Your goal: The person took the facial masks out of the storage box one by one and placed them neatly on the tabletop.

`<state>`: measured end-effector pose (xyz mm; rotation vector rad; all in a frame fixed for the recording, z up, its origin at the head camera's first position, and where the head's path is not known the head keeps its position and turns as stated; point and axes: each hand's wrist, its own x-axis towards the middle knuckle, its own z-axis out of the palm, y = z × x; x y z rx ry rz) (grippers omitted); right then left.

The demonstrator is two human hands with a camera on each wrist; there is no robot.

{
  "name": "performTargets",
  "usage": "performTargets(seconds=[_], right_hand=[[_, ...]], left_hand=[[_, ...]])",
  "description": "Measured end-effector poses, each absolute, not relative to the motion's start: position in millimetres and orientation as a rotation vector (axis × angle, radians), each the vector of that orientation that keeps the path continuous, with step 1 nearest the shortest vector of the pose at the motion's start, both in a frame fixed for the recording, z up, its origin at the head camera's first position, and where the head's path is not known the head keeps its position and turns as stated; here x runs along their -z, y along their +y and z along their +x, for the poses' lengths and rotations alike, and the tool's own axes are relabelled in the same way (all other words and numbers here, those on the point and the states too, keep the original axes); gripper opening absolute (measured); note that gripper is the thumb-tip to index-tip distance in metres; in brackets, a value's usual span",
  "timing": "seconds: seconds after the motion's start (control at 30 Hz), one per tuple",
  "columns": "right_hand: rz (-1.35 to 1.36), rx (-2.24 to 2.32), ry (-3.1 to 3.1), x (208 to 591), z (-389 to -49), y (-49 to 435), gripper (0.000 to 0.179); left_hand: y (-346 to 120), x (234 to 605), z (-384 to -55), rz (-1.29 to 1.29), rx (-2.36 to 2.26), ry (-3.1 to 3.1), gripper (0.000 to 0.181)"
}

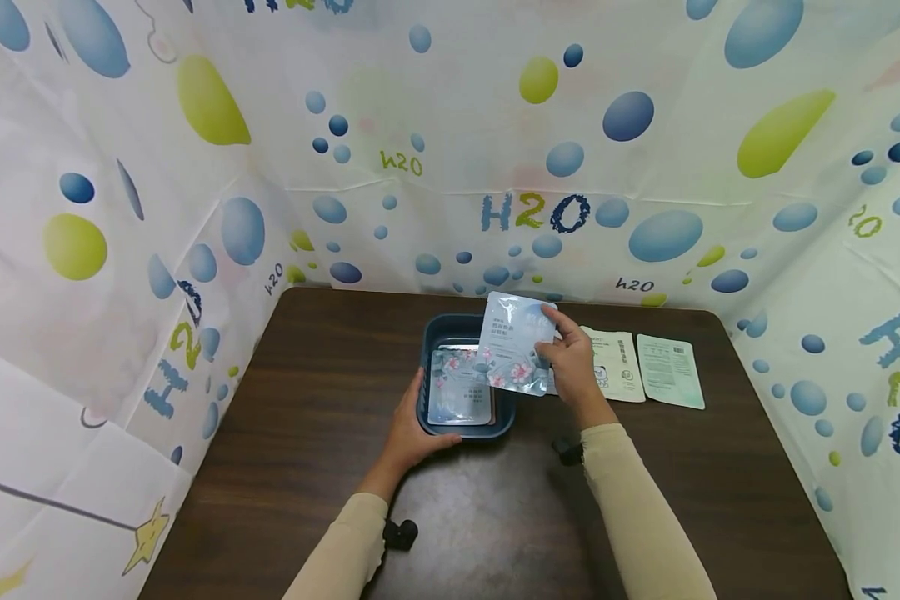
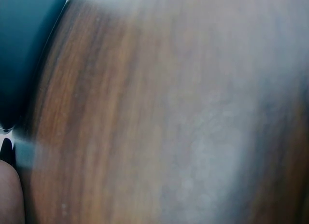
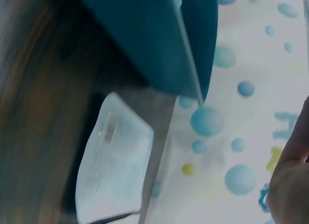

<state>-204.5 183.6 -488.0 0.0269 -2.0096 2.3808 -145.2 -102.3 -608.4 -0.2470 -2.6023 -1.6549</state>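
Packet (image 1: 516,343), pale blue with pink flowers and lines of print, is in the right hand (image 1: 574,363), which pinches its right edge between thumb and fingers. It is held with its printed face up to the head camera, slightly tilted, and hides the right part of the bin (image 1: 430,333); whether it touches the rim cannot be told. The left hand (image 1: 408,423) is unclenched, spread against the bin's near left corner, with straight fingers along the left wall and the thumb along the near one. Inside the bin, which is dark blue, lies a flowered packet (image 1: 457,392) of similar design, turned sideways, its face up. To the right of the bin, on the dark brown table (image 1: 330,375), a cream packet (image 1: 617,367) lies partly behind the right hand, and a green packet (image 1: 671,371), very pale, is just beside it on the right. Both sleeves (image 1: 648,508) are beige, with a black device at each wrist. Beyond the table hangs a white sheet (image 1: 457,142) printed with blue and green bubbles and "H2O". The left wrist view is mostly blurred wood.
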Motion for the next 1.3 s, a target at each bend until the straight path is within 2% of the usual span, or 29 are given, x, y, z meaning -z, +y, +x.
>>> performTargets(seconds=[0.3, 0.6, 0.77, 1.07, 1.3], right_hand=[[0.012, -2.356, -2.068, 504.9, -198.2, 230.3, 0.069], [-0.239, -2.242, -2.217, 530.7, -181.5, 262.0, 0.062], [-0.293, -2.142, -2.349, 554.2, -170.4, 268.4, 0.056], [-0.254, -1.848, -2.668, 574.5, -156.3, 261.4, 0.056], [0.005, -1.241, -2.935, 584.4, -144.2, 254.8, 0.054]], left_hand=[[-101.9, 611.0, -143.1, -0.249, 1.667, -2.597, 0.134], [-105.2, 612.0, -146.2, -0.267, 1.686, -2.588, 0.134], [-105.5, 611.5, -147.2, -0.26, 1.67, -2.597, 0.133], [-103.3, 612.7, -146.8, -0.252, 1.679, -2.604, 0.133], [-102.6, 610.9, -147.2, -0.273, 1.69, -2.582, 0.134]])
